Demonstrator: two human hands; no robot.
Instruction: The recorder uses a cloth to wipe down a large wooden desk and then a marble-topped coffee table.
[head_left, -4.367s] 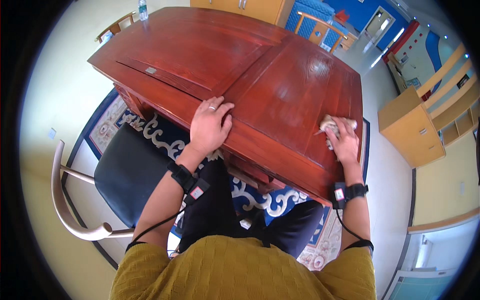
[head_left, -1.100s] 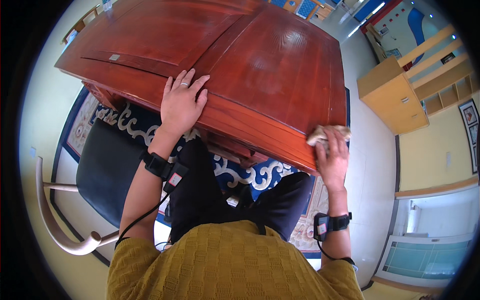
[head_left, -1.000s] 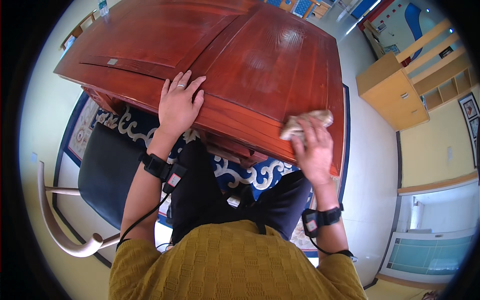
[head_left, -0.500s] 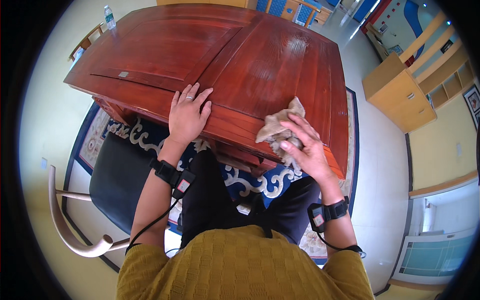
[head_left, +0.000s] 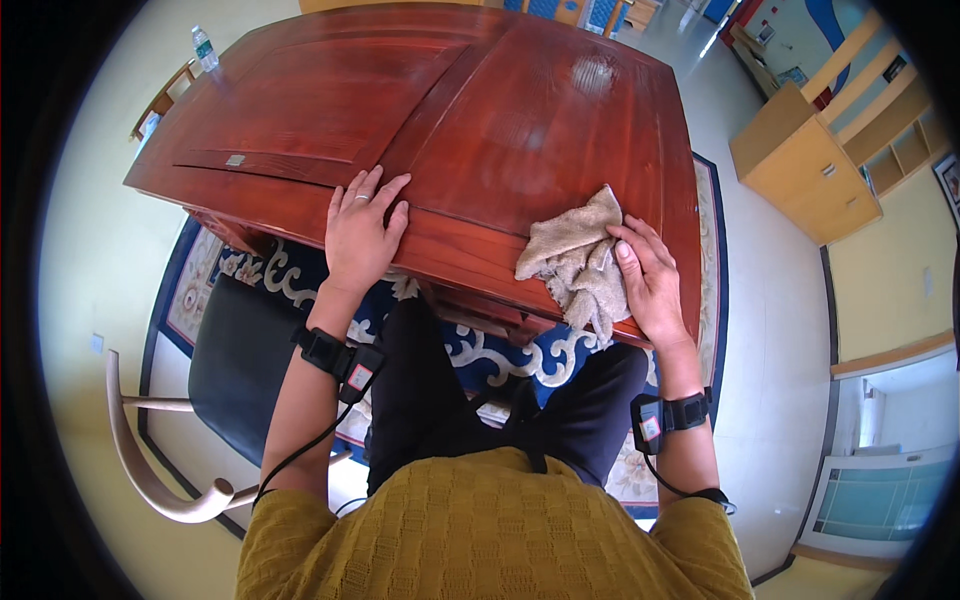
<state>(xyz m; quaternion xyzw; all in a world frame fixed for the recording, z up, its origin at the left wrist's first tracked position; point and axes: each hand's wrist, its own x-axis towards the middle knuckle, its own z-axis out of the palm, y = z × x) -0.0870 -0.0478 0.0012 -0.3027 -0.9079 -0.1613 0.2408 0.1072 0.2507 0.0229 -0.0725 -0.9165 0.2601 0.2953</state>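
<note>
The red-brown wooden desk spans the upper middle of the view. My left hand rests on its near edge with fingers apart and nothing held. A beige cloth lies bunched at the desk's near right, one part hanging over the edge. My right hand is at the cloth's right side, thumb and fingers close together on its edge; some fingertips are partly hidden against it. Black devices with cables are strapped to both forearms.
A black-seated chair stands at the lower left, on the blue patterned rug with my legs. A plastic bottle stands at the desk's far left. Wooden shelving with a cabinet is on the right, by the tiled floor.
The cloth has moved leftward from the desk's right corner and is now more loosely spread. My right hand has shifted to its right side. My left hand stays on the edge.
</note>
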